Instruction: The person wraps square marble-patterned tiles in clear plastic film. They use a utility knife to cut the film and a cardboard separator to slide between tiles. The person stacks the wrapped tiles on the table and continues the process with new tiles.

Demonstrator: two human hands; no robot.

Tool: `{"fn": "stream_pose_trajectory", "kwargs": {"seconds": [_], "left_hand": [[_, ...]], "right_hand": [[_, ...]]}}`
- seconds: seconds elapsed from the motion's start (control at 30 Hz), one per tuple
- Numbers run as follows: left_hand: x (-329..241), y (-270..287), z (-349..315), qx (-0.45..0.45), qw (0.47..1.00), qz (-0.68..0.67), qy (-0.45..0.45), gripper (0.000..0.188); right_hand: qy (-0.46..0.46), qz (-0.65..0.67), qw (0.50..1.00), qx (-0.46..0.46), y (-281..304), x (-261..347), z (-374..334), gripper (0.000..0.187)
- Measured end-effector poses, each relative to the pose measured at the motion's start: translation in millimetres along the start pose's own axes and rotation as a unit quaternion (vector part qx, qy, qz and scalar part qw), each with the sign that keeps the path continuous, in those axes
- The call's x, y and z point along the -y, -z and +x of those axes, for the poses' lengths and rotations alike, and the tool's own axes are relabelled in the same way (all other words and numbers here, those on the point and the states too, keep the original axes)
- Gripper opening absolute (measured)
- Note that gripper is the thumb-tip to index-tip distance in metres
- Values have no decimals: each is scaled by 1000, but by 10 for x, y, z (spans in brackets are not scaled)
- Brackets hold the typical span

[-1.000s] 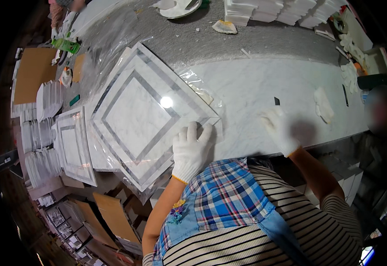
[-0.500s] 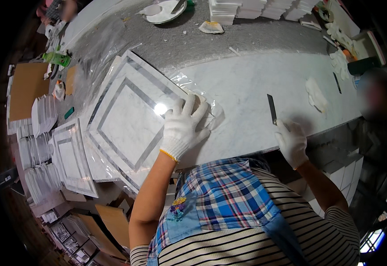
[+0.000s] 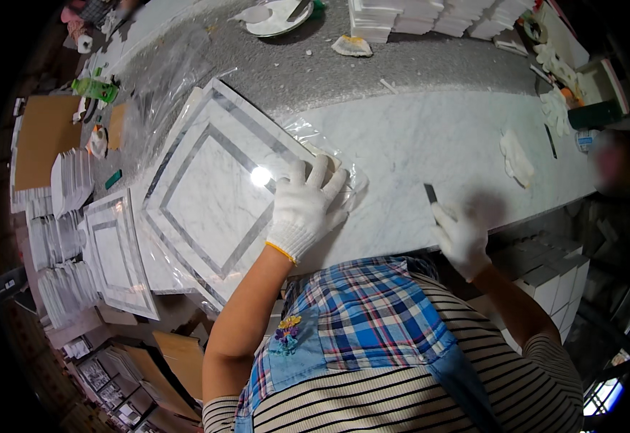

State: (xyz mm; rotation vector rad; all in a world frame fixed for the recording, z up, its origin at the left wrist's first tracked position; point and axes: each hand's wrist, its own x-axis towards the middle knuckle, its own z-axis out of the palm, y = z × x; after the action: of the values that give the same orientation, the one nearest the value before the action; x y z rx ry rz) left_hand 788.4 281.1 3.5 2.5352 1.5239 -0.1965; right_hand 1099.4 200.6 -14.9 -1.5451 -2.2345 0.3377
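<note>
A white marble panel [image 3: 207,198] with grey inlaid border bands lies tilted on the bench, clear plastic film [image 3: 362,184] showing around its edges. My left hand [image 3: 304,206], in a white knitted glove, rests open on the panel's right corner. Its fingers are spread, and their tips reach over a beige piece whose kind I cannot make out. To the right, my gloved right hand [image 3: 461,238] is closed around a dark flat blade [image 3: 430,193]. The blade's free end points up and left over the pale marble slab [image 3: 394,137]; part of it is hidden by the fingers.
A crumpled white glove [image 3: 517,159] and a thin dark strip [image 3: 550,141] lie right on the slab. Behind are a white dish [image 3: 275,25], an orange-edged cloth [image 3: 352,47] and white stacks [image 3: 430,18]. A smaller framed panel [image 3: 119,252] leans at the left, beside cardboard [image 3: 49,141].
My right hand has shifted a little left, and the blade in it looks shorter and more tilted. The left hand stays on the panel's corner. The whole view has shifted slightly.
</note>
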Motion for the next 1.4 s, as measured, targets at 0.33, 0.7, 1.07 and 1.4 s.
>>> {"fn": "stream_pose_trajectory", "kwargs": {"seconds": [0.33,0.7,1.07,1.4], "left_hand": [[-202,-93,-176,-155,985,-62,-48,74],[-243,-238,-387,-108,915,-324,-214,23],[-318,-264,-892,29,712,-693,110,40],[-408,-835,-2291,-180,199,-873,406,53]], "right_hand": [[32,-21,993,108,-6,71,-295,27],[-69,-8,990,120,90,-97,-10,17],[29,112,990,80,-767,934,2278,21],[231,48,969,80,-1750,1734,3813,22]]}}
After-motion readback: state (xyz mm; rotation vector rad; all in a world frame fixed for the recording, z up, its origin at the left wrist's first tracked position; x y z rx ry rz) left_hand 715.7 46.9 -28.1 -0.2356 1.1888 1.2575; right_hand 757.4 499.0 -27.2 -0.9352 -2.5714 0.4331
